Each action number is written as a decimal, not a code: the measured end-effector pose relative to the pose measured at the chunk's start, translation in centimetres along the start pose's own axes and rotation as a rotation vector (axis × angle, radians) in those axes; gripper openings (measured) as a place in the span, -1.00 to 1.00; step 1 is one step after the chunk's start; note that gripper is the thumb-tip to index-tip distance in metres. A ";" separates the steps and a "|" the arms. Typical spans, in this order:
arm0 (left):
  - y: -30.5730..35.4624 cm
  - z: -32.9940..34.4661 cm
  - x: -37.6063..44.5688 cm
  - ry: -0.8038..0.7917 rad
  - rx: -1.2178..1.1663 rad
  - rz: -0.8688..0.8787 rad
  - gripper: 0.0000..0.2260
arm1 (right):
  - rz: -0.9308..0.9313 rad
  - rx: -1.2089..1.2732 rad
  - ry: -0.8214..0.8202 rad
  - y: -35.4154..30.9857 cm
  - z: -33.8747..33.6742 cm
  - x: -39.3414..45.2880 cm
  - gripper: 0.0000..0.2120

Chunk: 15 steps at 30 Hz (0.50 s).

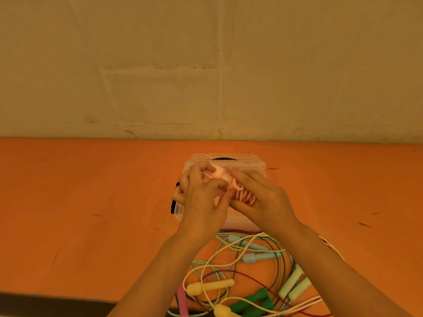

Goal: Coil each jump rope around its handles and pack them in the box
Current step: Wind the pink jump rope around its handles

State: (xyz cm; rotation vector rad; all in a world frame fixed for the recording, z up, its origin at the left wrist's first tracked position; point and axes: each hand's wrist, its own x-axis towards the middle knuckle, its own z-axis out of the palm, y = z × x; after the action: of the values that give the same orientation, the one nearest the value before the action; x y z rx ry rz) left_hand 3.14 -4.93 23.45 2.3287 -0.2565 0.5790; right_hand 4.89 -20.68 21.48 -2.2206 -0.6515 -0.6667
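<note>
At the near edge of the orange table (68, 202), a tangle of uncoiled jump ropes is lying between the person's forearms: a pink handle (182, 302) is sticking in from the bottom edge, two yellow handles (210, 288) are sitting beside it with their pale cord looping wide over the pile, a pair of green handles (254, 302) is resting just right of those, and two pale yellow-green handles (294, 284) are leaning side by side near the right forearm. A little farther out, two light blue handles (256, 257) are lying among thin green, red and yellow cords that are crossing one another. Beyond the pile, both hands are meeting above the clear plastic box (229, 162), which is standing near the middle of the table with its lid tipped up at the far side. The left hand (201, 200) is curling its fingers around the pink jump rope bundle (231, 187), thumb and forefinger pinching at its near side. The right hand (263, 200) is cupping the same bundle from the other side, fingers reaching over the coiled pink cord wound around the handles. The bundle is being held just over the box opening; whether it is touching the box I cannot tell. Behind the table a plain beige wall (206, 65) is filling the upper half of the view.
</note>
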 end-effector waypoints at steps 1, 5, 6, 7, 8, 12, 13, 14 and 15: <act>-0.1 0.0 0.1 -0.021 -0.046 -0.014 -0.89 | -0.010 -0.018 -0.003 -0.1 0.0 0.0 -0.41; -0.1 -0.2 0.3 -0.071 -0.146 -0.101 -0.88 | -0.050 -0.114 -0.005 -0.6 0.1 0.3 -0.43; -0.1 -0.2 0.4 -0.075 -0.169 -0.132 -0.91 | -0.056 -0.132 -0.010 -0.7 0.2 0.3 -0.43; -0.1 -0.1 0.4 -0.079 -0.196 -0.157 -0.89 | -0.061 -0.151 -0.013 -0.6 0.3 0.2 -0.43; 0.0 0.0 0.4 -0.082 -0.232 -0.175 -0.85 | -0.067 -0.168 -0.013 -0.6 0.4 0.2 -0.43; 0.1 -0.3 0.7 -0.108 -0.361 -0.214 -0.83 | -0.094 -0.224 0.008 -0.6 0.3 0.3 -0.44; 0.2 -0.5 0.7 -0.121 -0.387 -0.231 -0.85 | -0.103 -0.234 0.019 -0.6 0.3 0.3 -0.45; 0.3 -0.7 0.7 -0.141 -0.405 -0.244 -0.82 | -0.114 -0.243 0.028 -0.6 0.3 0.2 -0.45; 0.4 -0.8 0.6 -0.164 -0.415 -0.246 -0.78 | -0.124 -0.249 0.035 -0.5 0.2 0.2 -0.46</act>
State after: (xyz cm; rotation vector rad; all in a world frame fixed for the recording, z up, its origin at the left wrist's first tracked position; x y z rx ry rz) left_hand 3.30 -4.66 24.52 1.9645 -0.1453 0.1895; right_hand 4.74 -20.13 21.69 -2.4033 -0.7261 -0.8898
